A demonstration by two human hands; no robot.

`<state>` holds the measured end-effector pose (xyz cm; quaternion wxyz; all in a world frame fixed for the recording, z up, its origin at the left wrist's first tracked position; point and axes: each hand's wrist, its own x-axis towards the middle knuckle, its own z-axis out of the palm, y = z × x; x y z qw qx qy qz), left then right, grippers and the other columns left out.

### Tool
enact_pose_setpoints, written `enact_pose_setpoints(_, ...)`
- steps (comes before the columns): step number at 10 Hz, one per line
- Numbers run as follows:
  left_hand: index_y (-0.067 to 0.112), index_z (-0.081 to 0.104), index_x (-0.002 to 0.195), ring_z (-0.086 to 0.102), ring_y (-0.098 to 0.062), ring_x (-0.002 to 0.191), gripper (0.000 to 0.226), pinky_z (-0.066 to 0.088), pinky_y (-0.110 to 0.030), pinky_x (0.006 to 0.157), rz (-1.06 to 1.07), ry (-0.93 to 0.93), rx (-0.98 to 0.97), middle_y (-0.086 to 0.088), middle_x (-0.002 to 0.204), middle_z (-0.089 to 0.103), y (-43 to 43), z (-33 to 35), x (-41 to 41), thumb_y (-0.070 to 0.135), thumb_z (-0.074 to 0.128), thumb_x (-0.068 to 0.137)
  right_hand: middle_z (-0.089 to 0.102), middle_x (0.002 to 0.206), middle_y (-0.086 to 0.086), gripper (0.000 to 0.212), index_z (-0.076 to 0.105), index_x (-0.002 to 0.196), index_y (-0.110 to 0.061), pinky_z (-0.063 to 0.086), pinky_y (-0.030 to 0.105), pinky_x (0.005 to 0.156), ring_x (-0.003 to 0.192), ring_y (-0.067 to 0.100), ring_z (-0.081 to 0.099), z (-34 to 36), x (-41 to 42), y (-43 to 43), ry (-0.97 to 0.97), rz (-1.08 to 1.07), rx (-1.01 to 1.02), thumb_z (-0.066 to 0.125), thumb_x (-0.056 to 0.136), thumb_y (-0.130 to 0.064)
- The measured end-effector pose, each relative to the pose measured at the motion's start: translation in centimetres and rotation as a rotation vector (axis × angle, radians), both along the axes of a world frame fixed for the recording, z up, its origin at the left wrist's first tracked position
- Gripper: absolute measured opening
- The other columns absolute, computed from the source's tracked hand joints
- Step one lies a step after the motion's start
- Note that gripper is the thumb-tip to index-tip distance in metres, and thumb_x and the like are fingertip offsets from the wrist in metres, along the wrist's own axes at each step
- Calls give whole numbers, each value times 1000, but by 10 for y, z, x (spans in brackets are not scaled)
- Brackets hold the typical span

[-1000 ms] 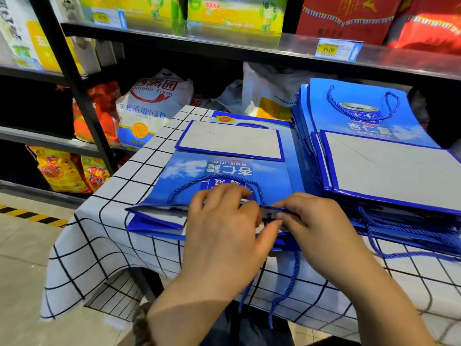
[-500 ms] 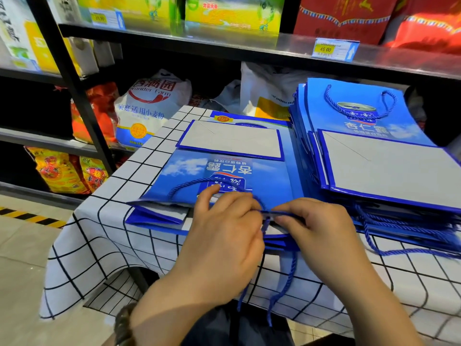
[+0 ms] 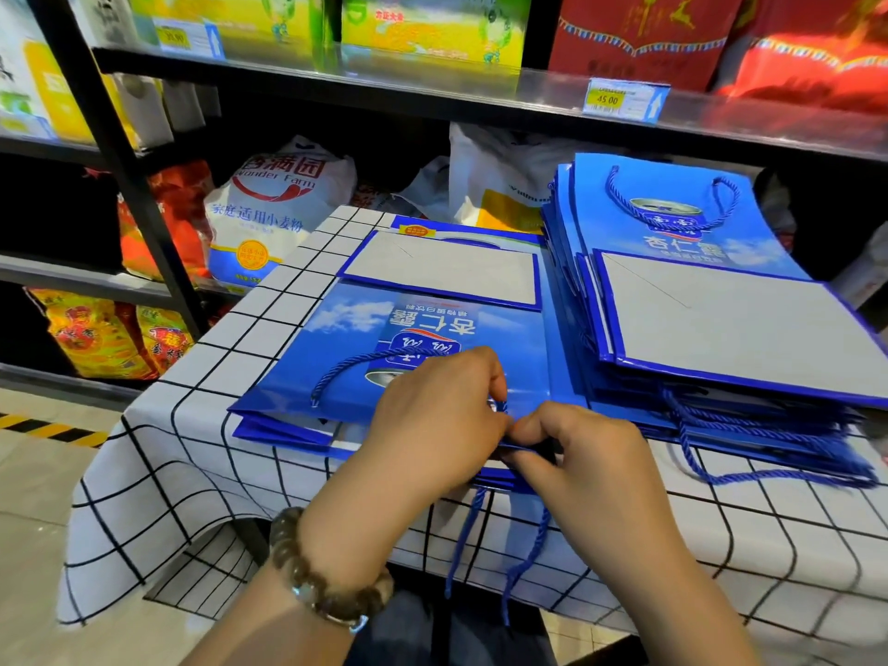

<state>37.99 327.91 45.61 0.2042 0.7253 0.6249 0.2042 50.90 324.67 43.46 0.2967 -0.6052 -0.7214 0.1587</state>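
A flat blue paper gift bag lies on a small pile in the middle of the table, its open end towards me. My left hand and my right hand meet at the bag's near edge. Both pinch the bag's blue cord handle where it passes through the edge. One loop of cord lies on the bag's face. Two cord ends hang over the table's front.
A taller stack of the same blue bags sits to the right, cords spilling forward. The table wears a white checked cloth. Black shelves with flour sacks and boxed goods stand behind. Tiled floor lies to the left.
Both hands have drawn closer together at the bag's near edge, and their fingers have curled tighter on the cord. The bags have not moved.
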Motion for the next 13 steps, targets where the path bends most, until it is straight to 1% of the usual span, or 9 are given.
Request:
enact_pose_setpoints(2, 27, 45, 89, 55, -24, 94, 11, 39, -34, 72, 156, -24, 161, 2, 91, 64, 15, -1, -9, 22, 55, 85, 70, 84, -7, 10, 65, 74, -21, 52, 39, 74, 82, 16, 65, -1, 0, -4, -18, 49, 16, 70, 74, -12)
enact_pose_setpoints(4, 36, 54, 118, 40, 1, 114, 34, 29, -20, 92, -234, 87, 178, 18, 128, 49, -9, -2, -28, 47, 52, 86, 58, 82, -12, 13, 67, 78, -23, 46, 28, 62, 77, 11, 57, -7, 1, -5, 10, -74, 122, 75, 69, -17)
enact_pose_setpoints(5, 39, 46, 128, 34, 5, 121, 53, 32, -16, 95, -294, 106, 87, 22, 135, 44, -20, -6, -32, 58, 54, 79, 51, 83, -11, 16, 69, 84, -20, 39, 24, 62, 75, 13, 54, -6, 1, -4, -55, -159, 95, 74, 71, -26)
enact_pose_setpoints(6, 43, 38, 132, 40, 1, 121, 54, 38, -22, 92, -261, 219, 195, 22, 135, 45, -21, -7, -26, 60, 49, 81, 54, 73, -11, 13, 70, 76, -17, 36, 12, 57, 61, 8, 51, -3, 0, -1, -17, -167, 221, 78, 66, -13)
enact_pose_setpoints(9, 36, 59, 98, 52, -4, 69, 24, 38, -27, 59, -263, -1, 144, 14, 70, 59, -9, 9, -38, 50, 40, 90, 63, 107, -17, 38, 59, 99, -42, 49, 20, 84, 94, -2, 61, 1, -8, -3, 448, -41, 402, 65, 72, -17)
enact_pose_setpoints(10, 35, 55, 110, 58, -21, 84, 35, 45, -36, 70, -157, 38, 277, 3, 86, 66, -8, 4, -35, 47, 27, 94, 52, 125, -18, 54, 51, 113, -47, 40, 12, 95, 113, -5, 51, 1, -12, -2, 485, -8, 434, 68, 70, -19)
enact_pose_setpoints(11, 25, 59, 110, 59, -30, 79, 39, 46, -41, 66, 7, -171, 468, -6, 83, 67, -11, 8, -34, 40, 29, 88, 41, 137, -19, 66, 37, 123, -54, 30, 9, 102, 127, -6, 37, -1, -19, -1, 495, 11, 368, 70, 68, -42)
enact_pose_setpoints(12, 16, 61, 104, 51, -18, 61, 35, 38, -35, 53, 91, -300, 733, 2, 63, 57, -21, 29, -31, 34, 34, 92, 37, 140, -24, 74, 28, 126, -56, 32, 9, 102, 128, -8, 34, 0, -38, 0, 505, 138, 123, 65, 62, -54)
enact_pose_setpoints(13, 3, 61, 105, 53, -18, 61, 31, 35, -29, 54, 180, -369, 918, -1, 68, 56, -30, 48, -37, 20, 37, 94, 24, 151, -15, 80, 19, 138, -45, 25, 25, 112, 138, -3, 20, 6, -63, -3, 379, 319, 163, 55, 67, -55)
